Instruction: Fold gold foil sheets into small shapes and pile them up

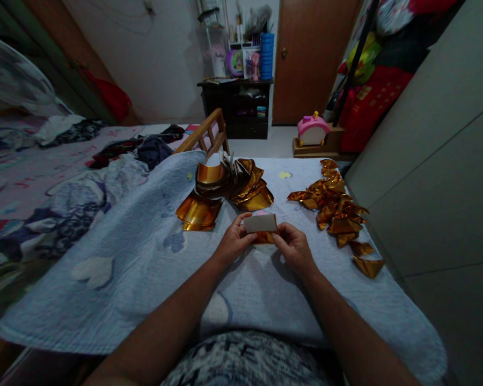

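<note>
Between my two hands is a small sheet of gold foil paper, its pale back showing above and a folded gold strip along the lower edge. My left hand pinches its left end, thumb in front. At the right end, my right hand grips it with thumb and fingers. Just beyond the hands, to the left, lies a fanned stack of flat gold foil sheets, with a few loose gold sheets beside it. Folded gold foil pieces are heaped to the right.
A pale blue blanket with heart shapes covers the surface under my hands. Behind the stack rises a wooden rail. A bed with clothes is at left, a grey panel at right. A pink toy sits farther back.
</note>
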A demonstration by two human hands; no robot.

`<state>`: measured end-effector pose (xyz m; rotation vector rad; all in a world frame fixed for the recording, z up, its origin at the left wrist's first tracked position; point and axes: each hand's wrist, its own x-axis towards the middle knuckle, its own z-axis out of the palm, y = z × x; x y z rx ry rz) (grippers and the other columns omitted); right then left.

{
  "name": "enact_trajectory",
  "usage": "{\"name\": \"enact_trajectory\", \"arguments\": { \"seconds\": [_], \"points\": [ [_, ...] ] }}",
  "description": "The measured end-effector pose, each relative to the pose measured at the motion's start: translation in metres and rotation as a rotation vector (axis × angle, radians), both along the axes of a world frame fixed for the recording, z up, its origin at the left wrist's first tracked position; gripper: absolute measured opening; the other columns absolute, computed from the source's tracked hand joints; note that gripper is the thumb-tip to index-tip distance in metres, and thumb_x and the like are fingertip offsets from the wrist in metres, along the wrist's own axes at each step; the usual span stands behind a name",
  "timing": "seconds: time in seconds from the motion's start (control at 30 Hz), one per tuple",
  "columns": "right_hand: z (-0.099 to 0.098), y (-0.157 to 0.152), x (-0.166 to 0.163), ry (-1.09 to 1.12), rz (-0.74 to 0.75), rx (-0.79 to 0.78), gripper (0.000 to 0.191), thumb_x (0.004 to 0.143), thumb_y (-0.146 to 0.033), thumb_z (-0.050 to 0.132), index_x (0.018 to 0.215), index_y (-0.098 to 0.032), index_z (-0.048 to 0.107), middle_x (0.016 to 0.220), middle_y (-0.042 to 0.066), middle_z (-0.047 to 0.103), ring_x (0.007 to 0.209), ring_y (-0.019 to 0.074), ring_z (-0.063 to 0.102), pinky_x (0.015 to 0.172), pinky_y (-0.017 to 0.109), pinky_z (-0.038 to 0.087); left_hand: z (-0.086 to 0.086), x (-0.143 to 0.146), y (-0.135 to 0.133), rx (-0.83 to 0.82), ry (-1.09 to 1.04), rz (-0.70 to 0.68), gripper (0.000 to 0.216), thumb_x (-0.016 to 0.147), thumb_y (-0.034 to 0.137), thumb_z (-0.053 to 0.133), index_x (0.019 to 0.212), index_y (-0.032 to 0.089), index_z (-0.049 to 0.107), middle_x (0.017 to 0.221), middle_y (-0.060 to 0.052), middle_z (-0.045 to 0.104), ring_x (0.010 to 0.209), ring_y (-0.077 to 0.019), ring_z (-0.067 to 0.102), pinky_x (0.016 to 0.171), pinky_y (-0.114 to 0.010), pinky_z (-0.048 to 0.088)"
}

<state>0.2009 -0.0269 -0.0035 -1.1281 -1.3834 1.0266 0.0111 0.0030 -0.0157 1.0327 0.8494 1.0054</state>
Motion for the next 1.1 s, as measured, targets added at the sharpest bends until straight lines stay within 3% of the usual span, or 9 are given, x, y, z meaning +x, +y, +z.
{"name": "enact_trajectory", "arguments": {
  "seconds": [0.63,1.1],
  "points": [
    [0.012,-0.003,-0.002,-0.156,-0.010,0.156,0.012,0.084,-0.028,0.061,0.074,-0.021,0.060,0.068,-0.001,0.055,0.061,0.0135,0.048,0.058,0.027,0.038,0.002,0.003,-0.001,0.003,0.007,0.037,0.071,0.070,0.025,0.085,0.130,0.022,0.046,0.102,-0.005,0.073,0.092,-0.0183,0.068,0.084,-0.029,0.051],
    [0.006,-0.002,-0.001,-0.101,-0.022,0.079,0.014,0.084,-0.031,0.062,0.075,-0.021,0.060,0.067,-0.002,0.053,0.061,0.0139,0.048,0.060,0.027,0.039,0.001,0.002,-0.001,-0.009,-0.009,0.026,0.076,0.070,0.025,0.085,0.132,0.021,0.043,0.098,-0.004,0.074,0.087,-0.0183,0.070,0.083,-0.030,0.054]
  ]
}}
